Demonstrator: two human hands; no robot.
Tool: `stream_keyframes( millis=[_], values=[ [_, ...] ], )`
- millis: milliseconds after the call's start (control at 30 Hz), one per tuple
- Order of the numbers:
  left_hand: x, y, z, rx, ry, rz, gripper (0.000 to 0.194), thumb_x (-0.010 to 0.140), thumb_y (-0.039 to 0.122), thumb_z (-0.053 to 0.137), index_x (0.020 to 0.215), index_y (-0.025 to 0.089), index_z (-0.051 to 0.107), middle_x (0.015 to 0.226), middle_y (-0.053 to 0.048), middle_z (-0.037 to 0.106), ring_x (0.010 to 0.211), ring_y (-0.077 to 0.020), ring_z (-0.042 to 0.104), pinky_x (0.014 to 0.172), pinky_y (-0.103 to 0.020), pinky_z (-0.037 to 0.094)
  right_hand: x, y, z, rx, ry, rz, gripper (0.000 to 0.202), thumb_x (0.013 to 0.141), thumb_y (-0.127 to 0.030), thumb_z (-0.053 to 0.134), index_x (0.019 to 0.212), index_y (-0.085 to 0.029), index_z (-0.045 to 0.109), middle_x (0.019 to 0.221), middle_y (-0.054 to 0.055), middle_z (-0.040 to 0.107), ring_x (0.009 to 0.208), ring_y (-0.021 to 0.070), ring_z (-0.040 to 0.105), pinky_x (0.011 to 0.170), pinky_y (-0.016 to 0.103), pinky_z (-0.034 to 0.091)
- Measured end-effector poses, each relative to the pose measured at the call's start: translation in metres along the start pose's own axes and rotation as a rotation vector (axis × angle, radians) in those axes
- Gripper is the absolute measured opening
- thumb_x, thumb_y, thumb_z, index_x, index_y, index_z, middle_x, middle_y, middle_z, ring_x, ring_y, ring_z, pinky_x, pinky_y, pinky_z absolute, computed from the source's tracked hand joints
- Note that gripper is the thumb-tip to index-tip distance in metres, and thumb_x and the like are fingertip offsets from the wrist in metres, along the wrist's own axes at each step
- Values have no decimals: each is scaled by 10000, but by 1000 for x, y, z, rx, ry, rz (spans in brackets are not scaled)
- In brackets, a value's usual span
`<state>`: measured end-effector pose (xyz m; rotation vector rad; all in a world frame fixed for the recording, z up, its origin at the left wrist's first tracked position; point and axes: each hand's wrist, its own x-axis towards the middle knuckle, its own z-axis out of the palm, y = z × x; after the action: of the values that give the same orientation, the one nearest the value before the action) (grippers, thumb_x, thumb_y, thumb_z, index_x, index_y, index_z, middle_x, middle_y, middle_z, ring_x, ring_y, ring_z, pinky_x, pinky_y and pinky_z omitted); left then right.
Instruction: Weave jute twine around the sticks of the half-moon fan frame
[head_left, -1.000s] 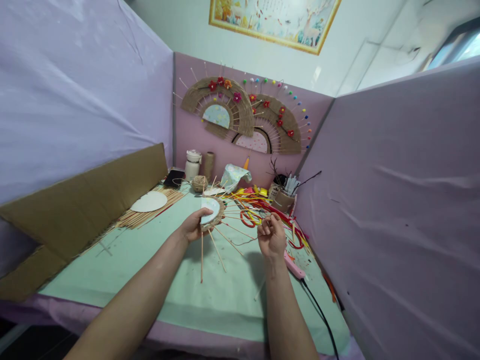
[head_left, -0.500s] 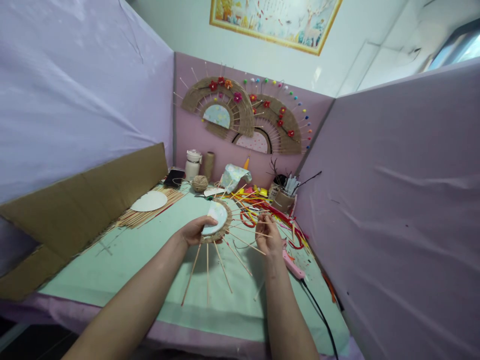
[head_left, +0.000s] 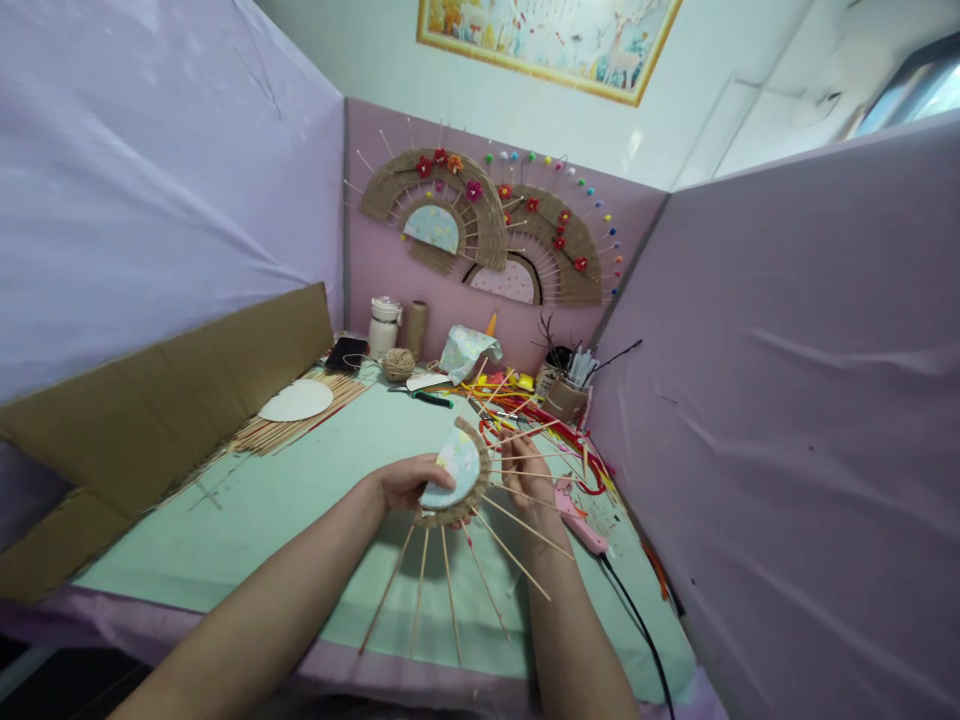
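Observation:
My left hand grips a half-made fan: a pale patterned half-disc edged with woven brown twine, with several thin wooden sticks fanning out from it toward me and to the right. It is held above the green table top. My right hand is just behind the fan's right side, fingers curled among the sticks; whether it pinches the twine is hidden by the fan.
Bundled sticks and a white half-disc lie at left beside a cardboard sheet. A twine ball, jar, cup of tools, scissors and coloured strips crowd the back. A pink glue gun lies right. Two finished fans hang on the wall.
The fan has been turned and drawn nearer to me, so more sticks now point down toward me. My right hand moved in behind its right edge.

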<state>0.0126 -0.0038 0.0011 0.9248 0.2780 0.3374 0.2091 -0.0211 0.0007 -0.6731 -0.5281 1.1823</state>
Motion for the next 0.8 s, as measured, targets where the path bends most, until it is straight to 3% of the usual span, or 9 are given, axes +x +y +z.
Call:
stream_keyframes(
  millis=[100,267,400,600,800],
  values=[
    [4,-2,2,5,-59,8,375,670,122,601,1040,63,600,907,-171,697,789,-273,674,610,-350,547,-4,-2,2,-7,47,42,195,623,-142,749,765,-186,621,834,3,707,811,118,673,725,178,568],
    [3,3,3,27,-86,78,517,707,118,562,1220,97,501,1042,-176,663,937,-295,637,571,-292,537,-7,-4,-1,-1,108,-6,203,663,-182,710,851,-194,633,946,31,700,926,144,656,800,231,554],
    [2,5,5,36,-64,92,554,697,115,569,1244,82,483,995,-177,676,861,-272,655,563,-289,532,-6,0,-8,31,79,-26,206,676,-175,687,873,-192,628,960,39,695,923,135,655,823,240,546],
    [1,4,1,41,42,106,471,682,119,600,1148,68,550,858,-153,699,662,-206,658,550,-299,539,3,0,-6,111,118,-42,219,614,-105,717,787,-183,609,842,10,700,809,114,673,770,207,560],
    [0,11,2,57,52,212,552,705,123,596,1242,115,469,1024,-178,663,860,-279,657,570,-330,557,4,-7,1,129,158,10,219,615,-102,728,747,-175,569,711,-28,681,672,72,657,611,138,542]
  ],
)
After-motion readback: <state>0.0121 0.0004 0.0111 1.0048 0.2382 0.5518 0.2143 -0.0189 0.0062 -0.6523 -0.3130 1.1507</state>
